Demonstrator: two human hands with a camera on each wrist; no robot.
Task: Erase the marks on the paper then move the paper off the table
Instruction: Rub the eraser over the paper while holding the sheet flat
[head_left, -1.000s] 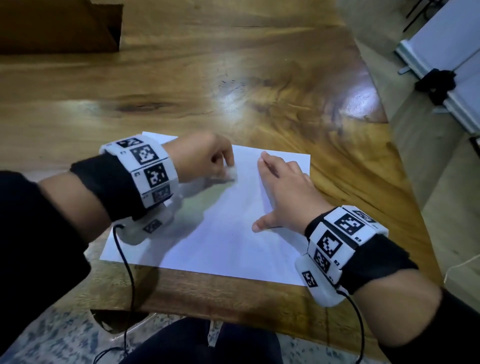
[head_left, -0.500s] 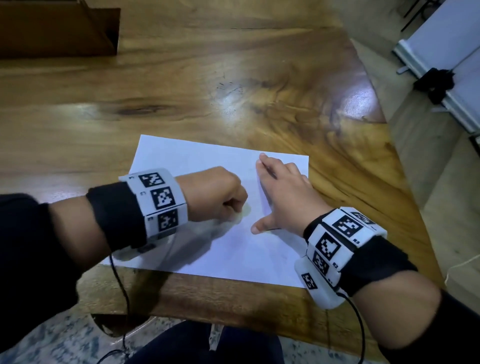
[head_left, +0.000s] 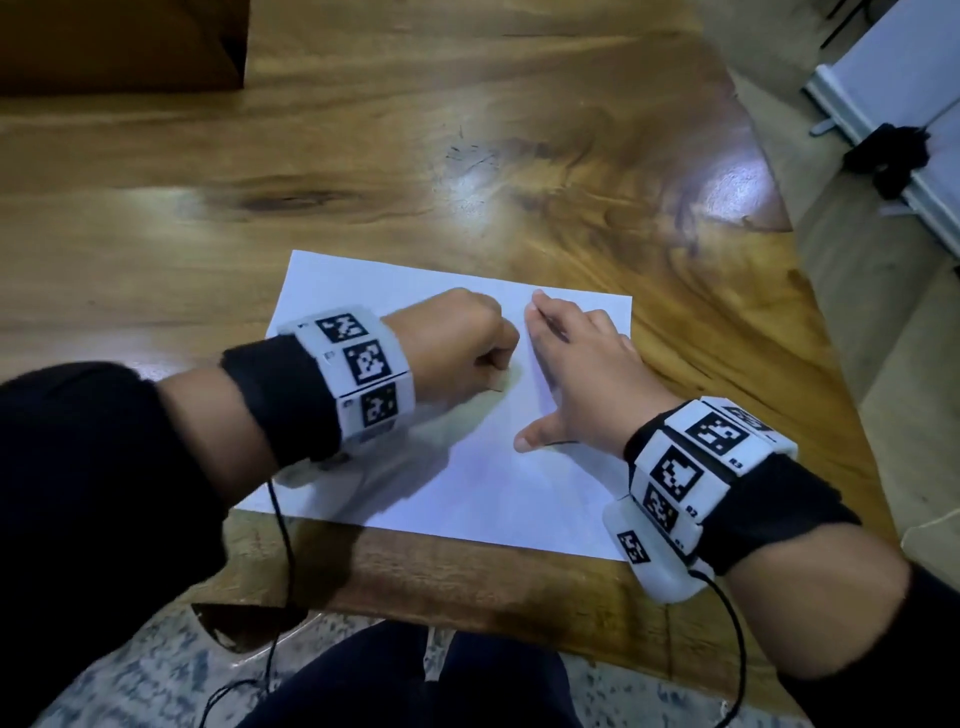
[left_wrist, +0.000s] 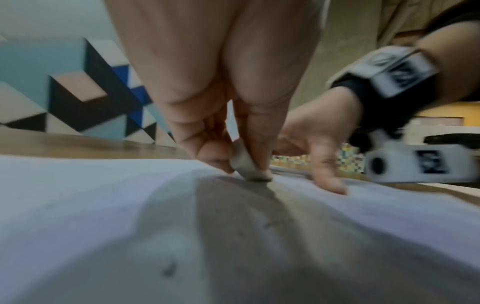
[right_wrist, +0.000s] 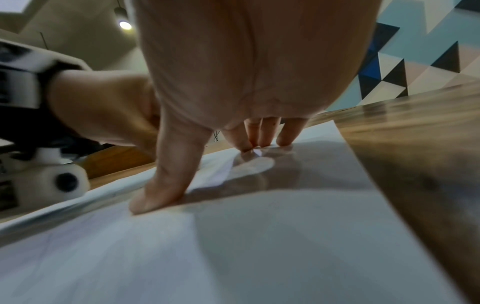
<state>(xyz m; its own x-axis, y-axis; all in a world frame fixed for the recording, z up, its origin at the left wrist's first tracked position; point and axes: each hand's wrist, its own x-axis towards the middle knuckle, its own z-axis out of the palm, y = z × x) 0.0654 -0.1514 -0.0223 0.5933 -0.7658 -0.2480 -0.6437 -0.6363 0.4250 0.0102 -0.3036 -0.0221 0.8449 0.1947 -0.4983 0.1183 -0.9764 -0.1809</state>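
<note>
A white sheet of paper (head_left: 483, 483) lies near the front edge of the wooden table (head_left: 467, 156). My left hand (head_left: 462, 348) is curled over the sheet's middle and pinches a small white eraser (left_wrist: 244, 166), whose lower end touches the paper (left_wrist: 78, 205). In the head view the eraser is hidden under the fist. My right hand (head_left: 576, 374) lies flat on the sheet's right half, fingers straight and thumb spread, pressing it down. The right wrist view shows the fingertips (right_wrist: 262, 142) and thumb on the paper (right_wrist: 285, 236). Faint small specks lie on the sheet (left_wrist: 168, 267).
A dark wooden box (head_left: 119, 47) stands at the table's back left. The table's right edge (head_left: 810, 291) slants close beside the sheet, with tiled floor beyond. A white board and a black object (head_left: 888, 156) lie on the floor at right. My knees (head_left: 415, 680) are under the front edge.
My left hand with the eraser slid from the sheet's far edge toward me, then a little back away, rubbing the paper. My right hand stayed pressed on the sheet.
</note>
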